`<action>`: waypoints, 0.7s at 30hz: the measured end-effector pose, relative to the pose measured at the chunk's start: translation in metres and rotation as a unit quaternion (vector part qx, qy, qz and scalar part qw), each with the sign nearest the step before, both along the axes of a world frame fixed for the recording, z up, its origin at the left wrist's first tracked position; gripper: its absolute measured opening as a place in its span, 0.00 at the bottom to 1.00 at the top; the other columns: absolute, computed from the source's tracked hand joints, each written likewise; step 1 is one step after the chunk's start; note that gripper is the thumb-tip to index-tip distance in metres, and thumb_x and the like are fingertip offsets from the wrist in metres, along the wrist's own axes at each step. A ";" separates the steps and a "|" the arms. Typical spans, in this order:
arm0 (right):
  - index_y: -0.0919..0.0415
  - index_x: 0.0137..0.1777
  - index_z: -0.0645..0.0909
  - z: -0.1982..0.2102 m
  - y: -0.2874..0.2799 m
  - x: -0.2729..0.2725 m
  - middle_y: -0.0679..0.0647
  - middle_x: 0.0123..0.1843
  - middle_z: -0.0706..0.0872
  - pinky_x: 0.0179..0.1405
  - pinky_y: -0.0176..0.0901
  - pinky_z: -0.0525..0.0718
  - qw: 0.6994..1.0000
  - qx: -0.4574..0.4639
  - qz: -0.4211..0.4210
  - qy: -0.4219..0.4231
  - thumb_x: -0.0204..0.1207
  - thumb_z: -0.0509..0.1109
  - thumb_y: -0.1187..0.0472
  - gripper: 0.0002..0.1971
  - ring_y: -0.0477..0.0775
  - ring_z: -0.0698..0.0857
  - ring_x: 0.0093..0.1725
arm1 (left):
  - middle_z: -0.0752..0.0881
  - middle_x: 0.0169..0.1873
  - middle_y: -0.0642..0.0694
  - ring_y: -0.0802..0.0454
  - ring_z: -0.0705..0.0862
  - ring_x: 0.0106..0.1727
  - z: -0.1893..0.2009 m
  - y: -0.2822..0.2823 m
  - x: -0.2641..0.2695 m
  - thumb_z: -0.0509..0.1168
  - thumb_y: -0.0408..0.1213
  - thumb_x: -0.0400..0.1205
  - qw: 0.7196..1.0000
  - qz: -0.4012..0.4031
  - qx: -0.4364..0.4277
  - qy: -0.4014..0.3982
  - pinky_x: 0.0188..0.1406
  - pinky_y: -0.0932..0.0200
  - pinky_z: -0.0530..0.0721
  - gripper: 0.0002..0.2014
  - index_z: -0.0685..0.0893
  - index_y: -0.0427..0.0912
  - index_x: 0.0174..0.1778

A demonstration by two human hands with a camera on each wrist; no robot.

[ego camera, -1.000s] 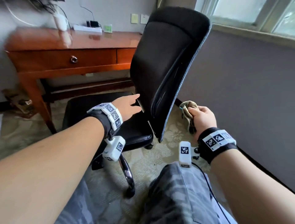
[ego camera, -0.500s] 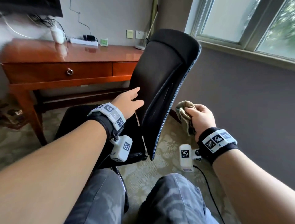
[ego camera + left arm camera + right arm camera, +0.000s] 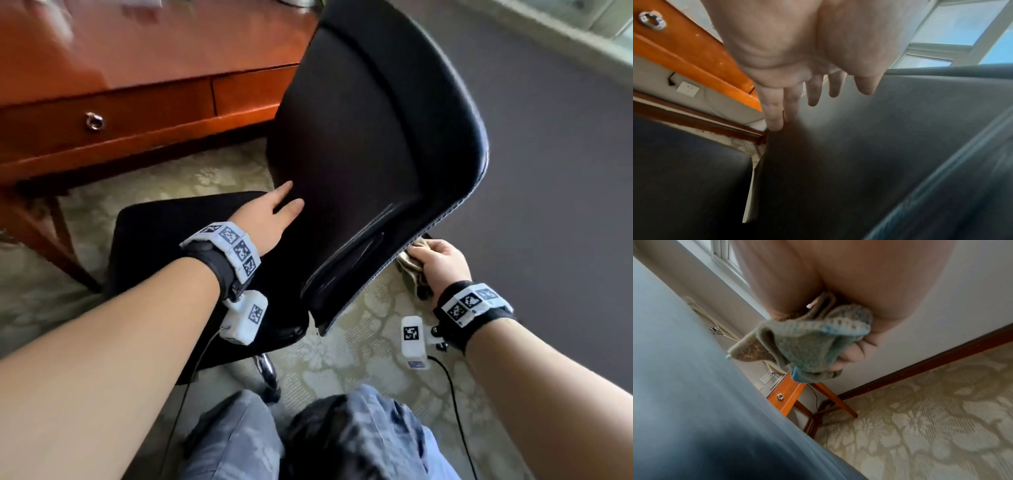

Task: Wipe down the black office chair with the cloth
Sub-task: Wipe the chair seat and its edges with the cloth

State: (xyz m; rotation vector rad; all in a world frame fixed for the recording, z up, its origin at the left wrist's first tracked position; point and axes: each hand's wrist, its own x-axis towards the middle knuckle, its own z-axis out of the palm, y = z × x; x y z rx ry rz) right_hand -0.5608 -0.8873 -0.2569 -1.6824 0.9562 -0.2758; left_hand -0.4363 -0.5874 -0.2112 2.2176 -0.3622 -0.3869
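The black office chair [image 3: 370, 144] stands before me, its backrest turned edge-on and its seat [image 3: 164, 240] to the left. My left hand [image 3: 274, 212] reaches out with straight fingers [image 3: 774, 113] at the front face of the backrest [image 3: 859, 146], just above the seat; whether they touch it I cannot tell. My right hand [image 3: 442, 263] is behind the backrest's lower right edge and grips a bunched grey-blue cloth [image 3: 807, 344], which shows as a beige wad [image 3: 411, 270] in the head view. The cloth lies close to the rear of the backrest [image 3: 684, 386].
A wooden desk [image 3: 137, 85] with a ring-pull drawer stands at the back left, close to the chair. A grey wall [image 3: 548, 171] runs along the right. Patterned carpet [image 3: 359, 342] covers the floor, and my knees [image 3: 342, 438] are at the bottom.
The head view has tipped downward and come closer to the chair. My left hand has slid a little up along the backrest's front. My right hand still grips the cloth behind the backrest.
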 end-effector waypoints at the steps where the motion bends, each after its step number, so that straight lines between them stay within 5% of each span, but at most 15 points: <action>1: 0.54 0.50 0.89 0.022 -0.002 0.003 0.53 0.41 0.95 0.45 0.58 0.93 1.000 0.005 -0.002 0.000 0.71 0.80 0.55 0.09 0.58 0.93 0.39 | 0.72 0.87 0.55 0.52 0.70 0.87 0.020 -0.002 0.006 0.58 0.62 0.91 1.000 -0.006 0.013 0.001 0.72 0.67 0.63 0.30 0.65 0.63 0.90; 4: 0.55 0.51 0.88 0.094 -0.009 0.013 0.57 0.40 0.93 0.36 0.51 0.87 1.000 0.022 -0.003 -0.014 0.66 0.80 0.54 0.14 0.55 0.88 0.33 | 0.74 0.85 0.51 0.49 0.71 0.86 0.083 -0.011 0.020 0.58 0.59 0.91 0.999 -0.035 0.037 0.007 0.73 0.63 0.65 0.29 0.65 0.64 0.90; 8: 0.54 0.47 0.89 0.178 -0.024 0.029 0.58 0.42 0.94 0.48 0.60 0.92 0.999 0.016 -0.003 -0.038 0.66 0.80 0.55 0.10 0.58 0.92 0.40 | 0.74 0.86 0.51 0.48 0.71 0.86 0.154 -0.026 0.035 0.60 0.58 0.91 0.996 -0.074 0.044 0.004 0.80 0.59 0.65 0.28 0.67 0.63 0.89; 12: 0.53 0.47 0.90 0.238 -0.033 0.048 0.59 0.44 0.95 0.44 0.54 0.90 0.998 -0.006 0.010 -0.054 0.63 0.80 0.51 0.13 0.57 0.92 0.39 | 0.71 0.87 0.52 0.49 0.68 0.88 0.200 -0.042 0.051 0.60 0.58 0.91 0.994 -0.095 0.046 -0.007 0.77 0.62 0.63 0.28 0.67 0.62 0.90; 21: 0.55 0.50 0.91 0.274 -0.049 0.078 0.59 0.43 0.93 0.41 0.51 0.88 0.992 0.033 0.056 -0.105 0.68 0.80 0.58 0.10 0.59 0.90 0.41 | 0.71 0.88 0.51 0.48 0.69 0.88 0.210 -0.106 0.085 0.58 0.56 0.93 0.994 -0.106 0.037 0.006 0.84 0.54 0.64 0.29 0.64 0.58 0.91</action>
